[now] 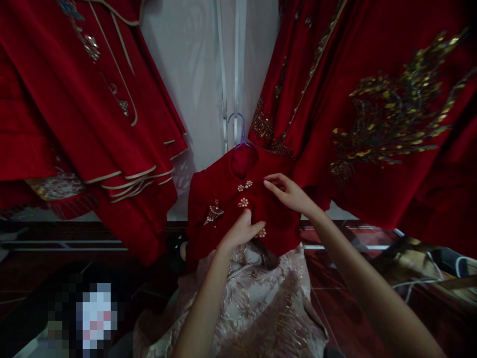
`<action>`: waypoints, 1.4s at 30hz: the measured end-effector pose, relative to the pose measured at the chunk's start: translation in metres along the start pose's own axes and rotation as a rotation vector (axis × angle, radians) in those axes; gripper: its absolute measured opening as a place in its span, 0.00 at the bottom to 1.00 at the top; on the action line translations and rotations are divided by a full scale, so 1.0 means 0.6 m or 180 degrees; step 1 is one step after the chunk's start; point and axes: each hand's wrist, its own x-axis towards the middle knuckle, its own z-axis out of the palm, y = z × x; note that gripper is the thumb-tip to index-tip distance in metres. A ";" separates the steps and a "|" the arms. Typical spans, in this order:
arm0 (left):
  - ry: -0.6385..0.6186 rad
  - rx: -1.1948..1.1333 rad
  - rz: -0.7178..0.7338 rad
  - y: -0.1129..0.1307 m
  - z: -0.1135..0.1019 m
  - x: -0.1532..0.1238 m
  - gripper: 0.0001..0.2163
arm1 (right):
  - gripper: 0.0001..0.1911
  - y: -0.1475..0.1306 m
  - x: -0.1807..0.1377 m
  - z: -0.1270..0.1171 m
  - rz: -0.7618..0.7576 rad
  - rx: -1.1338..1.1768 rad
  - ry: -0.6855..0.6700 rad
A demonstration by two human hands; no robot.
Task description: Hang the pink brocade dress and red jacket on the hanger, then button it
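Observation:
A red jacket (278, 226) with pearl flower fastenings (244, 202) hangs on a purple hanger (243, 130), its collar facing away from me. My left hand (242, 231) is at the jacket's middle front, fingers partly hidden at the cloth and thumb pointing right beside the lowest flower fastening (261, 232). It appears to grip the front edge. My right hand (286, 193) is over the jacket's upper right front, index finger and thumb apart, with nothing visible between them. A beaded fan-shaped ornament (213, 213) is on the jacket's left side.
Red garments with pale piping (122, 124) hang at left; a red garment with gold sequins (391, 114) hangs at right. Behind stands a white panel (186, 64). Pale patterned fabric (257, 298) spreads below the jacket. Bags or packages (421, 263) lie on the dark red tiled floor (331, 298).

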 end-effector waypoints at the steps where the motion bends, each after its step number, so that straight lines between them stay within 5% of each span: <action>1: 0.0018 -0.0036 -0.0097 -0.011 -0.001 -0.003 0.18 | 0.20 0.014 0.001 0.004 0.0006 -0.0072 -0.0010; 5: 0.0335 -0.0844 -0.0127 -0.046 -0.007 0.000 0.30 | 0.22 0.050 -0.010 0.018 -0.0125 -0.0278 -0.0213; 8: 0.0925 -0.1062 -0.0115 -0.061 -0.023 0.010 0.26 | 0.22 0.049 -0.027 0.032 -0.0321 -0.0548 -0.0108; 12: 0.1148 -0.0967 -0.0209 -0.074 -0.051 0.014 0.21 | 0.11 0.021 -0.049 0.063 -0.0173 -0.0605 0.0394; 17: 0.0928 -0.1008 -0.0344 -0.068 -0.084 -0.002 0.18 | 0.10 -0.005 -0.071 0.127 0.0117 0.0166 -0.0257; 22: 0.0412 -0.0950 -0.0413 -0.059 -0.100 -0.017 0.15 | 0.11 0.007 -0.077 0.178 0.0168 0.0279 -0.0139; 28: 0.0760 -0.0412 0.0010 -0.060 -0.100 -0.013 0.13 | 0.11 0.005 -0.081 0.178 0.0333 0.0480 -0.0162; 34: 0.2245 0.0403 0.0407 -0.097 -0.115 0.001 0.17 | 0.13 0.013 -0.085 0.172 0.0523 0.0692 0.0054; 42: 0.1906 -0.0628 0.0358 -0.131 -0.119 0.014 0.14 | 0.16 0.038 -0.085 0.180 0.0712 0.1024 -0.0058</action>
